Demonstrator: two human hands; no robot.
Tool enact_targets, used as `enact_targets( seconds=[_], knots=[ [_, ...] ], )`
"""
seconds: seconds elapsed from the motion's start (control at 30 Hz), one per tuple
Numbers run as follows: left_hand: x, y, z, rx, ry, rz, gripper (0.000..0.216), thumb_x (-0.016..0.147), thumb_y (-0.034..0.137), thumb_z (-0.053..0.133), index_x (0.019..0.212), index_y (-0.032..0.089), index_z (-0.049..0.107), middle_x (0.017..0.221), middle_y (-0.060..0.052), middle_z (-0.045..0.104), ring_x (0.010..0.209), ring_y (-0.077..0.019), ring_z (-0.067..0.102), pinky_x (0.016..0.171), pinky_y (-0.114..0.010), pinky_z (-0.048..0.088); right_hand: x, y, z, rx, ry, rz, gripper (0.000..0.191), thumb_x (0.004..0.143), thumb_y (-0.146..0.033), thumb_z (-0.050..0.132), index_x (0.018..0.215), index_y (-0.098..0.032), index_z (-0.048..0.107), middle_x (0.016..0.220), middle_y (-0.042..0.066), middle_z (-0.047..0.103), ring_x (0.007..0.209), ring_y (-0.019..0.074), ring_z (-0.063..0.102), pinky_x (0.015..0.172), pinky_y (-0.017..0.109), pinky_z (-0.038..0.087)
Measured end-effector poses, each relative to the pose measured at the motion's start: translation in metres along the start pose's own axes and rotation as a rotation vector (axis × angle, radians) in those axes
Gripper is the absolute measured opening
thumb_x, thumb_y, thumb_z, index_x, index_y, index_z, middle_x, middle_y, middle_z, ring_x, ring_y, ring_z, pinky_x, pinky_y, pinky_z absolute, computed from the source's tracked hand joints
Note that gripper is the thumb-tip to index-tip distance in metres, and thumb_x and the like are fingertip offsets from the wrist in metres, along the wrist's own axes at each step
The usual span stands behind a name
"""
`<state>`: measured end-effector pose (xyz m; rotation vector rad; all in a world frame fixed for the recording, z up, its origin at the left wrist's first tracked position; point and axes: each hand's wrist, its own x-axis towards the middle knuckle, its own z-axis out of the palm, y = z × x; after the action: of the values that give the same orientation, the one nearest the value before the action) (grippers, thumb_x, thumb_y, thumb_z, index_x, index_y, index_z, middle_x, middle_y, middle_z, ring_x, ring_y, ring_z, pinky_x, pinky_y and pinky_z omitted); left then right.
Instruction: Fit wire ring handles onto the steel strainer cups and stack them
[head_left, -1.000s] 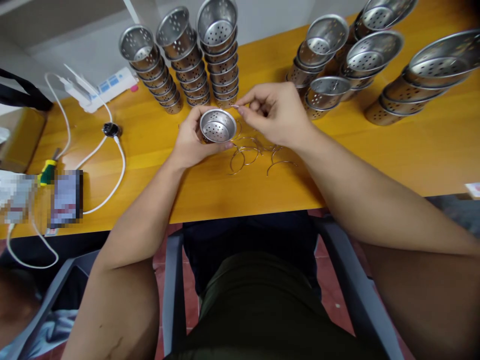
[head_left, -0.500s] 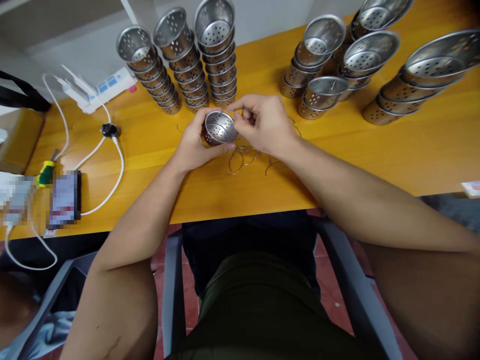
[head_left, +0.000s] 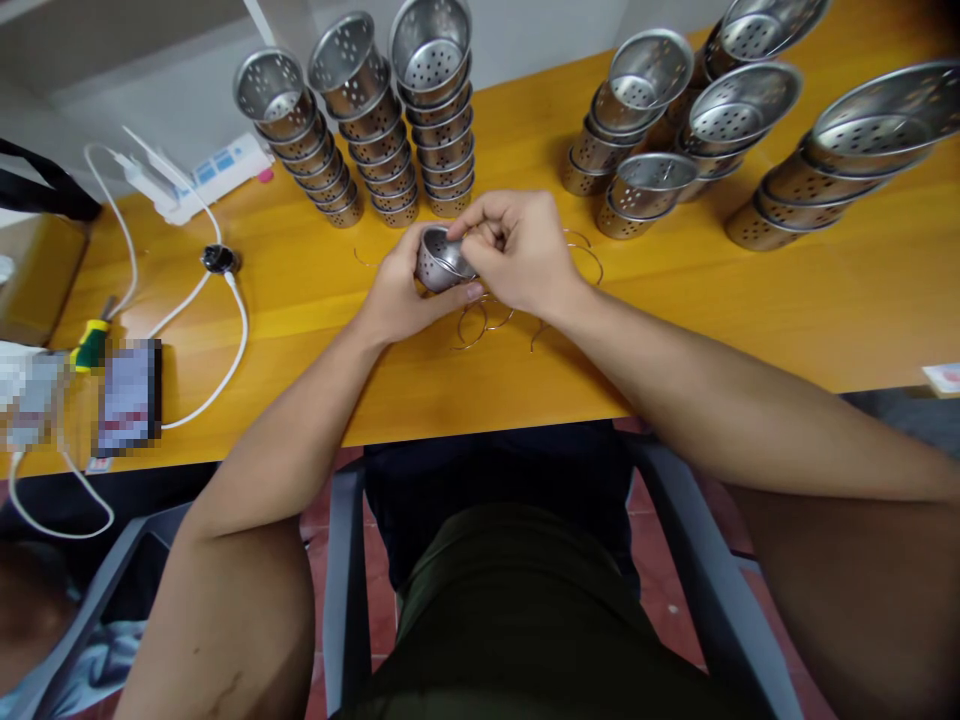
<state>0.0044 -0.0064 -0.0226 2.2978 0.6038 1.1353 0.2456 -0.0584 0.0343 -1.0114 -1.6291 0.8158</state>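
My left hand [head_left: 397, 290] is closed around a small perforated steel cup [head_left: 439, 260], held tilted just above the yellow table [head_left: 300, 290]. My right hand [head_left: 517, 250] is closed in a pinch at the cup's rim, gripping a thin wire handle that is mostly hidden by the fingers. Several loose wire handles [head_left: 484, 318] lie on the table right under and in front of both hands.
Three stacks of perforated cups [head_left: 360, 120] stand behind the hands. More stacks of cups [head_left: 652, 130] lean at the back right. A white power strip [head_left: 202, 175] and white cable [head_left: 232, 300] lie at left, beside a screwdriver [head_left: 90, 340].
The cup has tipped from mouth-up to lying on its side toward my right hand. My right hand has closed in over its rim, covering most of it.
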Motion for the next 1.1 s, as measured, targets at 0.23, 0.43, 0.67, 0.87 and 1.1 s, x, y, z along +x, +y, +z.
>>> enact_targets(
  seconds=[0.23,0.43,0.67,0.87,1.1],
  knots=[
    [-0.003,-0.008,-0.005,-0.132,0.049,-0.123,0.095,0.104,0.108,0.087,0.162,0.033,0.076,0.138,-0.008,0.083,0.130,-0.0317,0.089,0.128,-0.058,0.075,-0.002,-0.016,-0.032,0.229,-0.306,0.011,0.037,0.110,-0.056,0.109,0.107,-0.028,0.084,0.083,-0.001,0.074,0.070,0.0181,0.067,0.059,0.030,0.057],
    [-0.007,-0.017,-0.008,-0.116,0.005,-0.026,0.100,0.101,0.100,0.098,0.173,0.036,0.068,0.144,-0.009,0.080,0.134,-0.0342,0.088,0.130,-0.061,0.074,-0.001,-0.012,-0.038,0.324,-0.409,-0.009,0.059,0.094,-0.080,0.119,0.108,-0.034,0.086,0.085,-0.001,0.079,0.075,0.0217,0.073,0.065,0.036,0.069],
    [-0.006,-0.010,-0.011,0.030,0.024,-0.079,0.099,0.105,0.091,0.102,0.175,0.032,0.065,0.147,-0.012,0.080,0.141,-0.0372,0.086,0.138,-0.065,0.071,0.000,-0.004,-0.031,0.363,-0.399,0.032,0.053,0.092,-0.067,0.123,0.105,-0.033,0.084,0.084,-0.001,0.082,0.069,0.0213,0.071,0.063,0.036,0.068],
    [-0.006,-0.008,-0.012,0.039,0.022,-0.019,0.102,0.106,0.097,0.096,0.178,0.032,0.063,0.147,-0.012,0.079,0.146,-0.0388,0.085,0.141,-0.068,0.067,0.000,-0.004,-0.032,0.353,-0.418,0.057,0.050,0.095,-0.059,0.122,0.106,-0.029,0.084,0.089,0.001,0.086,0.067,0.0190,0.070,0.062,0.033,0.068],
    [-0.006,-0.006,-0.011,0.030,-0.005,-0.036,0.104,0.105,0.103,0.091,0.177,0.033,0.063,0.145,-0.012,0.081,0.134,-0.0353,0.087,0.133,-0.063,0.071,0.002,-0.001,-0.034,0.400,-0.488,0.008,0.049,0.096,-0.057,0.121,0.106,-0.027,0.084,0.088,0.001,0.085,0.065,0.0151,0.068,0.062,0.028,0.065]
  ],
)
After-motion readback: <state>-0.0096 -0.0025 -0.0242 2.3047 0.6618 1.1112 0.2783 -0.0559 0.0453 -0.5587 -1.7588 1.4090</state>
